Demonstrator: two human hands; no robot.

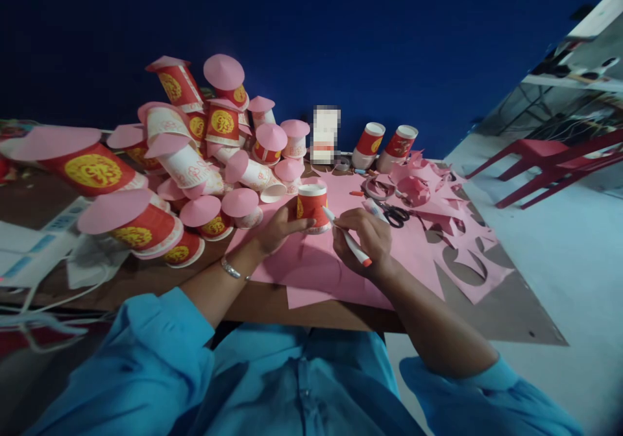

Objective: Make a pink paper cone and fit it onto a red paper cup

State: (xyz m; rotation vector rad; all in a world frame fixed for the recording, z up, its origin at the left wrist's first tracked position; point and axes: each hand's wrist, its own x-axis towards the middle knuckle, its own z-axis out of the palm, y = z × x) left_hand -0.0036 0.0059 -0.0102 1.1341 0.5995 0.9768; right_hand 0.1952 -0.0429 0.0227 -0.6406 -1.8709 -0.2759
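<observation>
My left hand (281, 230) is closed around the lower side of a red paper cup (311, 204) with a white rim and a yellow print. The cup stands roughly upright over pink paper sheets (311, 274). In my right hand (365, 236) is a white marker (354, 246) with an orange-red back end. Its front end points at the cup's right side; whether it touches cannot be made out. Just beyond my right hand lie black-handled scissors (395, 214), a roll of tape (379, 189) and a small orange cap (357, 193).
Several paper cups with pink cone tops (222, 124) are piled on the left. Two stacks of red cups (368, 144) stand by the blue wall. Cut pink scraps (479, 270) cover the table's right side. A power strip (46, 241) lies far left; a red chair (530, 157) stands right.
</observation>
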